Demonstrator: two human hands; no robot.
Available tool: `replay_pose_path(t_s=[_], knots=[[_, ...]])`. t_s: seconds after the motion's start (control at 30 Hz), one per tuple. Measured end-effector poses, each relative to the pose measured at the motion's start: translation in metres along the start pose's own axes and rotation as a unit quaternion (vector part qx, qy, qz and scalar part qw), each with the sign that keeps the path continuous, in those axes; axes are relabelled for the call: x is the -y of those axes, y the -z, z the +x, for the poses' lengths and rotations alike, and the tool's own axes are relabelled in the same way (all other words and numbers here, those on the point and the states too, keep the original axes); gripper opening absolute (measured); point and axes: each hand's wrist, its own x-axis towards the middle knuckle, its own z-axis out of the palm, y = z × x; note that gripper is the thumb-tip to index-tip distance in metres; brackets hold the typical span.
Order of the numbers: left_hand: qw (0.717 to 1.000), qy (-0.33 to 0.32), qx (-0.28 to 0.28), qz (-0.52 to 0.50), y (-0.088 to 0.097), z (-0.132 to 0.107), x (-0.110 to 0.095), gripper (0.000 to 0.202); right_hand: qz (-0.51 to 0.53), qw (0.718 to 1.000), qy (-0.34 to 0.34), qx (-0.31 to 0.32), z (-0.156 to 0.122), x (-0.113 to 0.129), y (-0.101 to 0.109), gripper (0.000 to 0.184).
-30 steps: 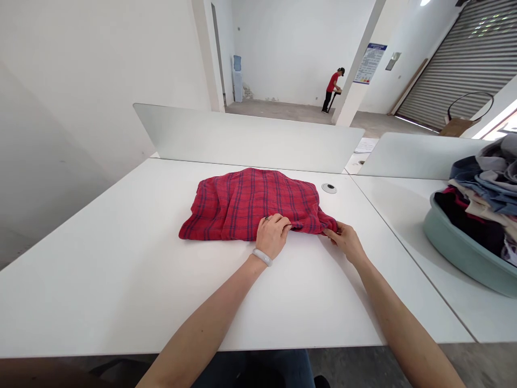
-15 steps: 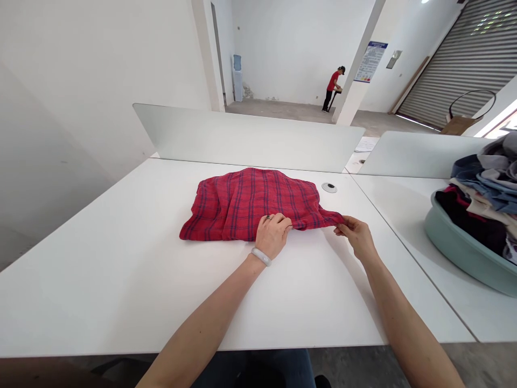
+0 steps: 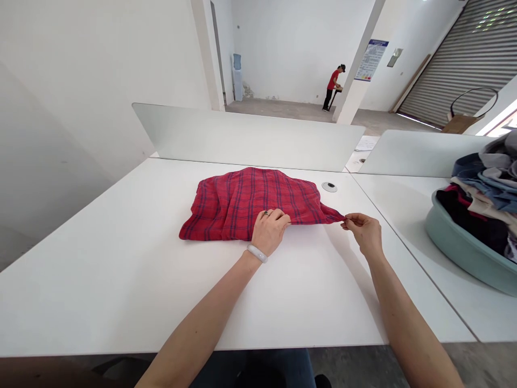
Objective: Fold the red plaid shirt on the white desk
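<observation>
A red plaid cloth garment with dark blue lines lies folded and somewhat rumpled on the white table. What kind of garment it is, I cannot tell. My left hand, with a ring and a pale bangle at the wrist, has its fingers curled on the garment's near edge. At the right end, my right hand pinches a corner between thumb and fingers. That corner is drawn out to a narrow point and raised a little off the table.
On the right stands a pale green tub heaped with clothes. Low frosted partitions run along the table's back edge. A round cable grommet sits behind the garment. Far back, a person in red stands beside a pillar.
My right hand has moved slightly to the right, stretching the pinched corner tauter and thinner. My left hand has shifted slightly left and up along the near edge.
</observation>
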Motion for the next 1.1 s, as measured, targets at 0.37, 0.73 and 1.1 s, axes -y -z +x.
replay_pose_path(t_s=[0.37, 0.73, 1.1], knots=[[0.982, -0.12, 0.146, 0.004, 0.002, -0.009, 0.0, 0.015, -0.24, 0.93, 0.052, 0.272, 0.004, -0.009, 0.037, 0.017], [0.976, -0.107, 0.192, -0.003, -0.007, -0.013, -0.007, 0.014, -0.273, 0.927, 0.082, 0.243, -0.007, 0.006, 0.017, 0.033], [0.975, -0.102, 0.197, -0.019, -0.003, -0.015, -0.007, 0.012, -0.262, 0.93, 0.022, 0.258, -0.002, -0.001, 0.028, 0.021]])
